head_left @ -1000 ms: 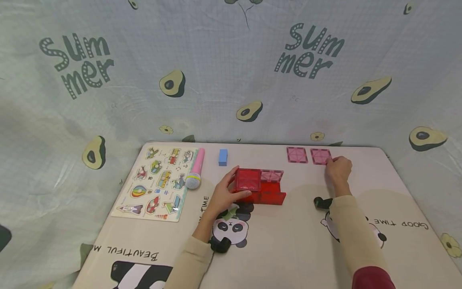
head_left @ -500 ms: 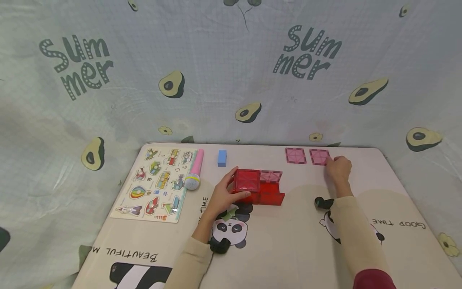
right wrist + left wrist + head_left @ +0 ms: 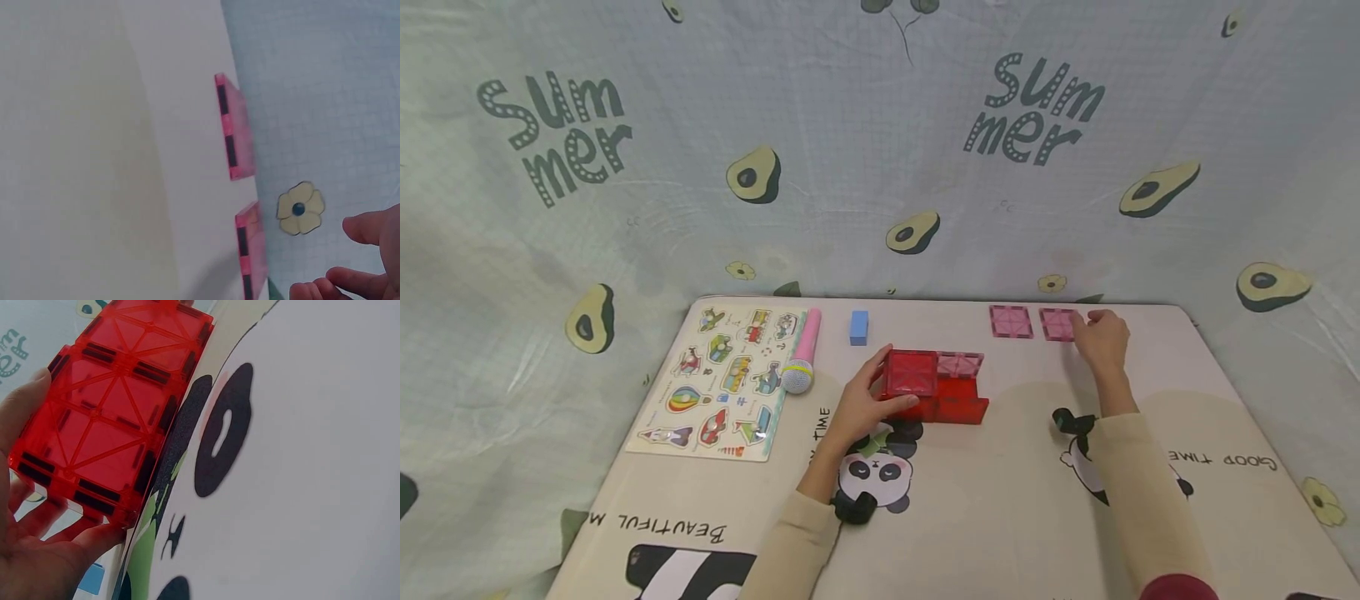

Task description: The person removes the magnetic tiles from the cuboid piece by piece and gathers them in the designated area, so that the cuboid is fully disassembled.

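Observation:
My left hand (image 3: pixel 863 408) grips the left end of a box-like build of red magnetic tiles (image 3: pixel 912 372), with the thumb on the near side. At its back right is a pink tile (image 3: pixel 958 364). In the left wrist view, fingers hold the red tiles (image 3: pixel 100 419) at the near end. Over the table's back right, my right hand (image 3: pixel 1103 340) is beside a flat pink magnetic tile (image 3: pixel 1057 325). A second pink tile (image 3: pixel 1011 322) lies left of it. The right wrist view shows the right hand's (image 3: pixel 372 259) thumb and forefinger apart, holding nothing.
To the left lies a sticker-like picture board (image 3: pixel 715 383), with a pink toy microphone (image 3: pixel 806 354) along its right edge. A blue block (image 3: pixel 859 327) stands near the back edge. Behind the table (image 3: pixel 985 500) hangs a printed cloth (image 3: pixel 835 125).
The right hand's fingers have loosened and parted at the right pink tile, which stays flat on the table. The left hand keeps its hold on the red tiles. The head view has shifted slightly.

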Demonstrator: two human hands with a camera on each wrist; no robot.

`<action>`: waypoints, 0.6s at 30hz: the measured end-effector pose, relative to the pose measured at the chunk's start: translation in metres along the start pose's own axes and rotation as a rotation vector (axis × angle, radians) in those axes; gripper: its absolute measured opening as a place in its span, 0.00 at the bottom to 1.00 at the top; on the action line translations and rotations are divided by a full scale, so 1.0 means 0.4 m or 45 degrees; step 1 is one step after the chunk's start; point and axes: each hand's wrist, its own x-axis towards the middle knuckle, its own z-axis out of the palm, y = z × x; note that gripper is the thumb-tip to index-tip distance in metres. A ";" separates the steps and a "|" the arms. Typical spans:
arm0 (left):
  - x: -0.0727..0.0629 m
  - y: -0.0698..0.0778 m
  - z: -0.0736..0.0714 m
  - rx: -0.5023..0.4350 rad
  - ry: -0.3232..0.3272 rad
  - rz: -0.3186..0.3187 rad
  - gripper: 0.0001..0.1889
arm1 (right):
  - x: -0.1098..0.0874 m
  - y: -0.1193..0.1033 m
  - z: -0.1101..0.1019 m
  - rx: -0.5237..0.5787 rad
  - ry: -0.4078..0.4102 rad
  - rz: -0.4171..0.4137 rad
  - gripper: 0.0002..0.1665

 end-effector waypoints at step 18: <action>0.000 0.009 0.002 0.044 0.020 -0.019 0.49 | -0.119 -0.080 -0.006 0.052 -0.026 -0.182 0.39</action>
